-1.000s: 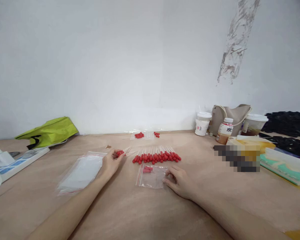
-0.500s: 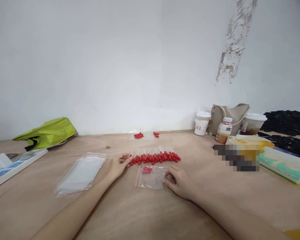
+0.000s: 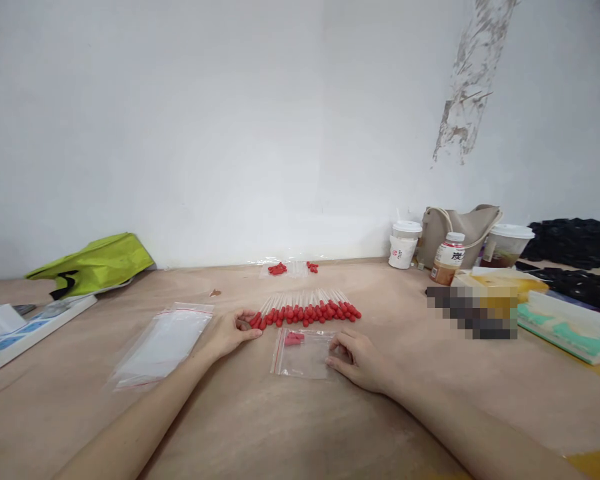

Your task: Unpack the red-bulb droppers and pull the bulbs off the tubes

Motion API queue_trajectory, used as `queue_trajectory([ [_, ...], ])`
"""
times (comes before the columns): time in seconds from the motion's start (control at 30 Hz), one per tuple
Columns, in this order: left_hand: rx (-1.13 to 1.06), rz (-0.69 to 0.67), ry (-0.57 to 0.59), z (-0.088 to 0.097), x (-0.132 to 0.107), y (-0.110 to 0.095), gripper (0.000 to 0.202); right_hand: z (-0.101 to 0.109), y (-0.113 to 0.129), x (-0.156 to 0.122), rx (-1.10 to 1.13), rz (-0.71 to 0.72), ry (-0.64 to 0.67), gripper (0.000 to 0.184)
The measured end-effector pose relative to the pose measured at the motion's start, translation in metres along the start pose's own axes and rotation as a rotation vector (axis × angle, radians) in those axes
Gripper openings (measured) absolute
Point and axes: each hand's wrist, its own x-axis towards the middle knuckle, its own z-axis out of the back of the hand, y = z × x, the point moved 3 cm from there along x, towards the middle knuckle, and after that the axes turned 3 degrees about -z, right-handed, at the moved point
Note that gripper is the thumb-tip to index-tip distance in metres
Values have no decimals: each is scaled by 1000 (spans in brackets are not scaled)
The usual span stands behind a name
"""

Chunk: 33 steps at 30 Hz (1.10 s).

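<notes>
A row of thin clear droppers with red bulbs (image 3: 310,311) lies across the middle of the wooden table (image 3: 290,427). My left hand (image 3: 231,332) rests at the row's left end, its curled fingers and thumb closed around the red bulbs of the leftmost droppers. In front of the row lies a small clear zip bag (image 3: 300,357) with red bulbs (image 3: 294,339) in its top left corner. My right hand (image 3: 359,361) pinches this bag's right edge against the table.
A stack of empty zip bags (image 3: 163,343) lies left of my left hand. More red bulbs (image 3: 279,269) sit by the wall. A green bag (image 3: 95,263) and a power strip (image 3: 27,327) are far left. Cups (image 3: 404,245), a bottle (image 3: 447,257), a beige bag (image 3: 463,230) and boxes stand right.
My left hand carried a few droppers from left of the row to its left end and lowered them onto the table. My right hand stayed on the small bag.
</notes>
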Motion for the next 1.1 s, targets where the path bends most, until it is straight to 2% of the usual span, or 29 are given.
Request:
queue_trajectory([
  [0.23,81,-73,-33,-3,-4,-8,46,5,0,2,13,18,36,15],
  [0.53,35,-44,-17,0,-2,2,58,8,-4,3,48,54,66,15],
  [0.73,22,-75,12,0,-5,-8,55,10,-3,3,58,43,62,14],
  [0.83,123,-148,-103,8,-12,-21,52,11,-3,4,49,44,64,14],
  [0.9,187,-238,-159,9,-21,-34,36,11,-2,4,44,56,70,14],
  [0.93,201,-286,-143,6,-27,-39,29,11,-2,4,40,62,70,14],
  [1.0,175,-353,-23,-7,-38,-47,27,12,-2,4,25,69,47,17],
  [1.1,74,-342,90,-29,-49,-47,25,13,-2,3,-18,93,-14,27],
])
